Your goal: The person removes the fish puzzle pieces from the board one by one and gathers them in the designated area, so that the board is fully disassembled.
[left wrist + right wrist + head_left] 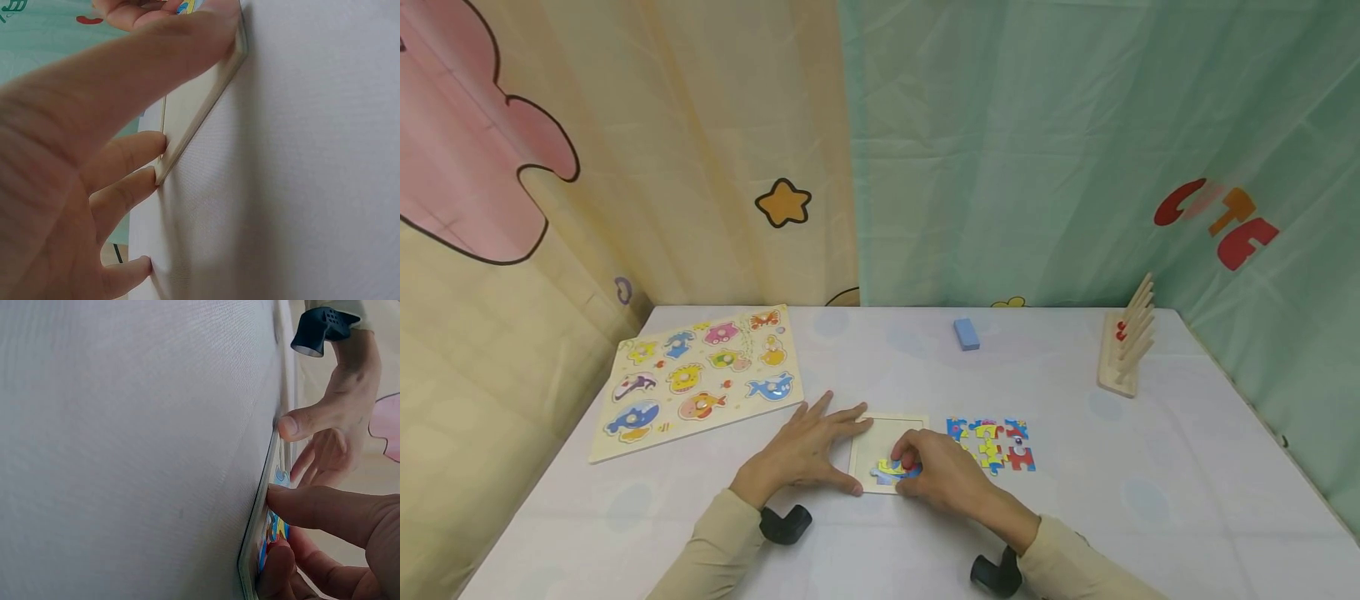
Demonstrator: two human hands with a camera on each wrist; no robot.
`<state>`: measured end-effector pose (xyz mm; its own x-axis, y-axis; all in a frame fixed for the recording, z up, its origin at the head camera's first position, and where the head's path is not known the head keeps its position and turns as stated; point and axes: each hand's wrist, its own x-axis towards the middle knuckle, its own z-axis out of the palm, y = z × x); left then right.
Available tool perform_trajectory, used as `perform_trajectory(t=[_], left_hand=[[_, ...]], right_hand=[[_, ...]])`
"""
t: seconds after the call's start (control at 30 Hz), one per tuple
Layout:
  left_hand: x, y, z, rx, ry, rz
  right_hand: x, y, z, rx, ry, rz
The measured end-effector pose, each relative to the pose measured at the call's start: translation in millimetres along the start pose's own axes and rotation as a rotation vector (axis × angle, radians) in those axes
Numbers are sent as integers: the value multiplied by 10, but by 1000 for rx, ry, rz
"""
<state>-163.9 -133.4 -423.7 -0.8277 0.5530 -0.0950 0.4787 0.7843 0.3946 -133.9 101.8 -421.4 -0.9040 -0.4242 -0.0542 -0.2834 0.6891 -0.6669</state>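
Note:
A small wooden puzzle tray (887, 432) lies flat in front of me, with a few joined jigsaw pieces (883, 472) along its near edge. My left hand (808, 450) spreads its straight fingers along the tray's left side, thumb at the near corner and two fingertips right at the far part of the rim. Over the near right part bends my right hand (951, 475), its curled fingers and thumb pinching a blue and red jigsaw piece that they largely hide. The right wrist view shows that thumb (300, 503) at the tray's near edge.
Right of the tray lie several loose, colourful jigsaw pieces (991, 450). A large animal peg board (696, 375) stretches across the left. Farther back are a blue block (966, 334) and, to the right, a wooden base with upright pegs (1126, 350).

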Motion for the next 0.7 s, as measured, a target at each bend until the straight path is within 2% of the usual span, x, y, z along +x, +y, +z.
perform_trajectory(t=[0.43, 0.7], left_hand=[[-2, 5, -5, 0, 0, -2], [3, 4, -5, 10, -1, -6]], right_hand=[[-8, -11, -25, 29, 12, -16], [-7, 4, -37, 85, 12, -2]])
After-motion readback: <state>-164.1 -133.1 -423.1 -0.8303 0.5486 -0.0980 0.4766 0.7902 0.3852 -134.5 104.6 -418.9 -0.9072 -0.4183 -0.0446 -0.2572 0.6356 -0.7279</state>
